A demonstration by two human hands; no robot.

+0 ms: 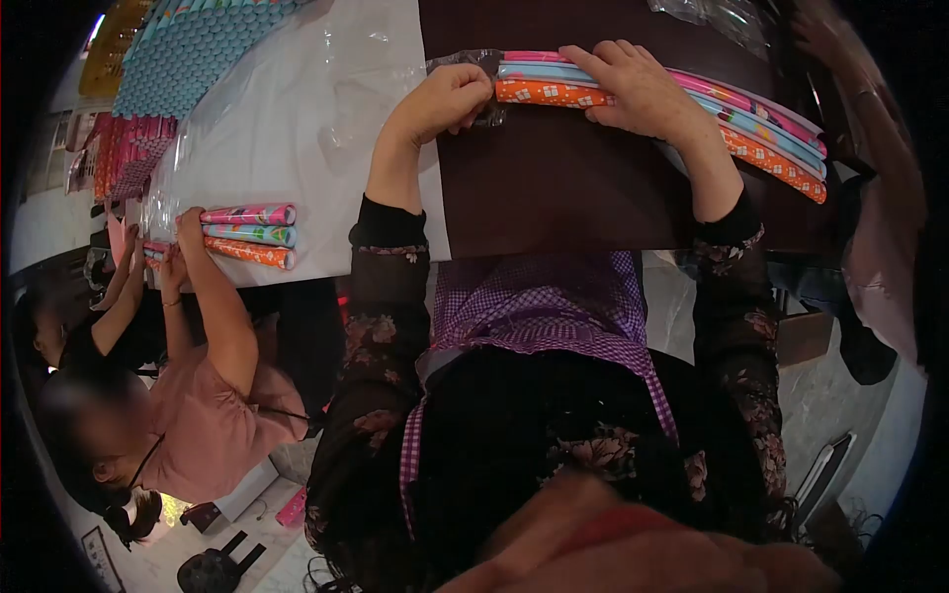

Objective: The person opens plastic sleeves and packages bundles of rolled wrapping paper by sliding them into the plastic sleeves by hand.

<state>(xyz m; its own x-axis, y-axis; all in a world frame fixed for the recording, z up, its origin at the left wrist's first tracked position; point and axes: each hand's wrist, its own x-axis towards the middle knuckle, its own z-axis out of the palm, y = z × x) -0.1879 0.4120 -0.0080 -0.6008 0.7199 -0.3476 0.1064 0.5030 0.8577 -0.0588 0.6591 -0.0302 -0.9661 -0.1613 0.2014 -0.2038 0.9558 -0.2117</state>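
On a dark brown, flat tabletop point(554, 188) lie glossy pink, light-blue and orange printed rolls point(554, 94). The right hand point(638, 89) clasps them from above; at the tabletop's left edge, the left hand point(445, 104) curls beside their ends, against crinkled clear plastic film point(465, 57). Left of the tabletop, a co-worker in a pink top point(213, 420) holds three similar rolls point(249, 233) over a smooth white sheet point(346, 168).

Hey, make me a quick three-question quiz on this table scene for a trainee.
1. Which hand lies across the rolls: left or right?
2. True or false: the orange roll lies nearer the apron than the blue roll beside it.
3. Fill in: the apron is checked in white and ____.

Key: 1. The right hand. 2. True. 3. Purple.
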